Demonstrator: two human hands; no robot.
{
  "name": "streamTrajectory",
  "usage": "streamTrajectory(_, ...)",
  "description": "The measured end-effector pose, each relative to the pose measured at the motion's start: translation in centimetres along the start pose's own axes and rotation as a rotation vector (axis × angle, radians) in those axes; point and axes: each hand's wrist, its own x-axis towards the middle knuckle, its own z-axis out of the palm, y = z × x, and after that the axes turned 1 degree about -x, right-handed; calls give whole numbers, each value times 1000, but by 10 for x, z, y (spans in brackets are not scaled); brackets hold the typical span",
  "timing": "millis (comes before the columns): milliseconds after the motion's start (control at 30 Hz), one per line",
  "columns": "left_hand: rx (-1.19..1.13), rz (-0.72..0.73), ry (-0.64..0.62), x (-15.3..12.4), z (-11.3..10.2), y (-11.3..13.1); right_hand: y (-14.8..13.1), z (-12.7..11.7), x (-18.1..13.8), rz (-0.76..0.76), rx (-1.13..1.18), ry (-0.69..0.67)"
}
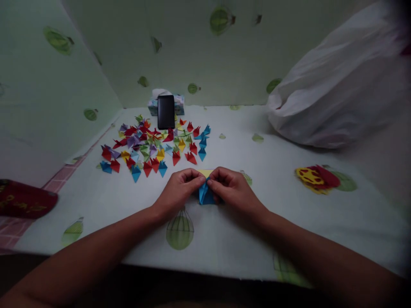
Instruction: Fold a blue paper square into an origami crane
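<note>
Between my two hands is a partly folded piece of blue origami paper (207, 196), low over the table. My left hand (184, 186) pinches its upper left side between thumb and forefinger. From the other side my right hand (233, 188) pinches the upper right part, its thumb close to the left one. A yellow sheet (205, 173) shows just behind the fingertips; whether it touches the blue paper I cannot tell. Beyond my left hand lies a spread of folded paper cranes (147, 167) in red, blue, purple, green, yellow and orange.
A black phone (166, 112) leans against a tissue box (180, 105) at the back. A large white plastic bag (321, 98) stands at the back right. Red and yellow cut-out pieces (316, 178) lie on the right. A dark red pouch-like object (27, 199) sits at the left edge.
</note>
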Motion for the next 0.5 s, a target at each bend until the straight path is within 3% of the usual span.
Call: streamTrajectory(500, 35, 51, -12, 0, -1, 0, 1, 1, -2, -13, 29, -32)
